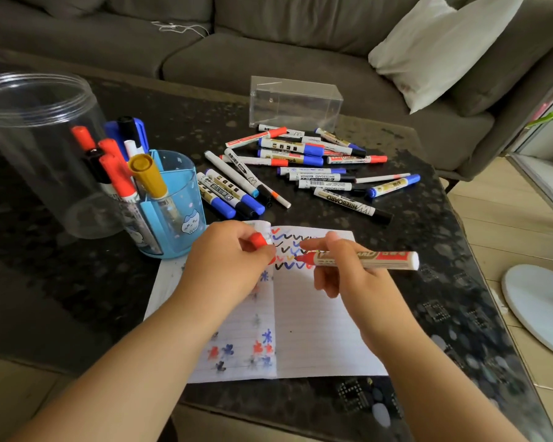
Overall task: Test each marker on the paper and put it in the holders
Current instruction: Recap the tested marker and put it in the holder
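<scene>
An open lined notebook (313,330) lies on the dark table, with rows of black, blue and red zigzag marks near its top. My right hand (348,275) grips an uncapped red marker (383,260), its tip pointing left just above the marks. My left hand (227,260) pinches the red cap (258,240) over the notebook's left page. A blue holder (173,199) with a cat picture stands to the left, holding red, black and yellow markers. Several loose markers (300,167) lie in a heap behind the notebook.
A tall clear round jar (29,148) stands at far left, touching the blue holder. A clear rectangular box (296,102) sits at the table's back. A grey sofa with a white cushion (441,46) is behind. A white fan base (540,304) is on the floor at right.
</scene>
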Available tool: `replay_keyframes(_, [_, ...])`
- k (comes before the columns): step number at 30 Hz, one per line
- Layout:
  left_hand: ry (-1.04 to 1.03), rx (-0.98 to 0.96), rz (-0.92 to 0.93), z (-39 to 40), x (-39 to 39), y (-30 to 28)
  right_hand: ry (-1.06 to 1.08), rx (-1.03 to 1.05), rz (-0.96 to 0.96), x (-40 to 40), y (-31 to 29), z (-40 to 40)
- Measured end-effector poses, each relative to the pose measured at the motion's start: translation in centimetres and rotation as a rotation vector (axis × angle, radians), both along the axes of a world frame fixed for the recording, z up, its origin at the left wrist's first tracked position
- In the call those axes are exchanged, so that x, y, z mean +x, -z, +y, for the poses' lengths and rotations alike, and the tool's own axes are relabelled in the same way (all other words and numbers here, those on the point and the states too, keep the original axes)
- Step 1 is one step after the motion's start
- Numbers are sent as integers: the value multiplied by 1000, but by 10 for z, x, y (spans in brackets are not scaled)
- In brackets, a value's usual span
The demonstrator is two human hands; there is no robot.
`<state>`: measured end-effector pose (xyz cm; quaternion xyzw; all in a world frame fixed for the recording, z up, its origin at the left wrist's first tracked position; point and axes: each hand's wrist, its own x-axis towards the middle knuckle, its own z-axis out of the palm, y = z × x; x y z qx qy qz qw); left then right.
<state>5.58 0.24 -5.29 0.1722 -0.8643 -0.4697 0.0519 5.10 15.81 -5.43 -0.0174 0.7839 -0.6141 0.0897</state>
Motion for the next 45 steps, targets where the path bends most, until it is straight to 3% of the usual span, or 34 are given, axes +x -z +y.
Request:
replay_keyframes(3, [0,-17,-23,-7,2,0,6,144,71,-2,8,-9])
replay_keyframes(11, [28,-11,-30,-15,3,5,16,283,166,-6,26,-25])
replay_keyframes(26, [70,-111,-72,-14,0,13,-18,341,170,-8,27,-24])
replay_keyframes(34, [83,-121,-65,-13,1,8,83,275,135,-8,29,-22])
replay_keyframes(37, [46,4,-27,-11,2,1,140,68,60,-8,20,-17])
replay_keyframes(42, [-18,662,-103,-7,-1,-6,119,-246,71,-8,-5,-5])
replay_keyframes(45, [21,844,-99,-1,-1,-9,154,-373,97,-8,-13,2])
